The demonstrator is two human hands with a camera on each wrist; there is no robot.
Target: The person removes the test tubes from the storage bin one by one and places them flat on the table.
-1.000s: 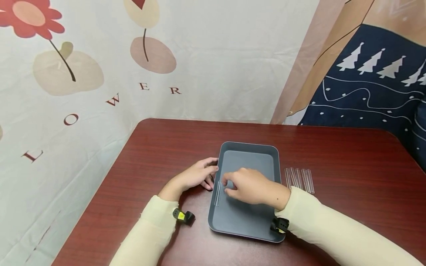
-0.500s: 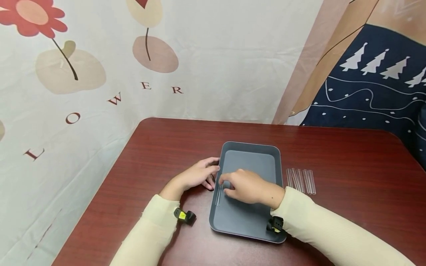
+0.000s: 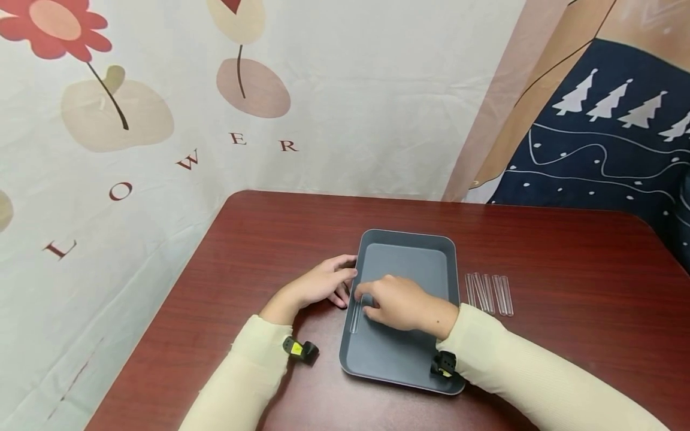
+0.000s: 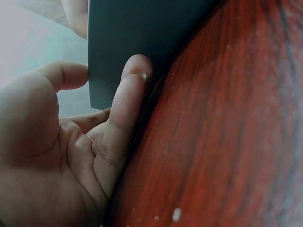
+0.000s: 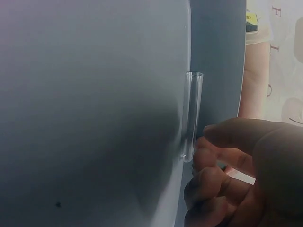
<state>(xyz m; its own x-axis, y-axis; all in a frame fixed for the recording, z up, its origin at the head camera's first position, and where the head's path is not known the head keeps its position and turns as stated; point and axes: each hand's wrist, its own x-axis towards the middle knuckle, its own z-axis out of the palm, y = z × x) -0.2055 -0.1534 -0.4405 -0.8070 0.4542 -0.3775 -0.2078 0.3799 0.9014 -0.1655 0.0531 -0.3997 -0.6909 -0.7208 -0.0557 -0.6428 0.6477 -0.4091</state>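
Note:
A clear test tube (image 5: 193, 113) lies lengthwise along the left inner wall of a grey tray (image 3: 401, 365). My right hand (image 3: 406, 302) is over the tray, its fingers loosely bent and the index fingertip at the tube's far end. In the right wrist view the thumb and fingertips (image 5: 204, 153) sit right beside the rounded end, not wrapped round it. Outside the tray, my left hand (image 3: 318, 282) touches the left side: thumb (image 4: 71, 75) at the rim, a finger against the outer wall near the table.
Several more clear test tubes (image 3: 487, 294) lie side by side on the reddish-brown wooden table (image 3: 571, 269), right of the tray. A printed cloth (image 3: 366, 102) hangs behind the table. Both sleeved wrists carry small black cameras, the right one (image 3: 444, 363) over the tray's near right corner.
My right hand has shifted slightly left, bringing the index fingertip over the far end of the tube. The tube and the left hand keep their places by the tray's left wall.

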